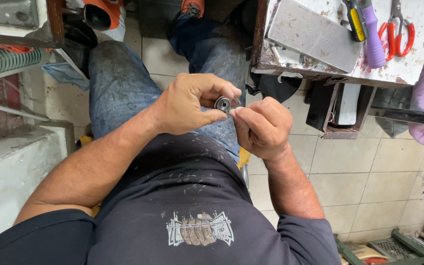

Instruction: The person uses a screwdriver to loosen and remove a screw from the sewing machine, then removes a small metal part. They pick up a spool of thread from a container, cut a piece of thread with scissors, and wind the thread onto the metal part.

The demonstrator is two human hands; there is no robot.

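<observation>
My left hand pinches a small round metal part between thumb and fingers, above my lap. My right hand is closed beside it, with thumb and forefinger tips pressed against the part's right edge, perhaps on a thin pin or wire too small to make out. Both hands meet over my jeans-clad knees.
A stained white workbench stands at the upper right with a grey metal plate, red-handled scissors and a purple-handled tool. A shelf with tools is at the upper left. Tiled floor lies below.
</observation>
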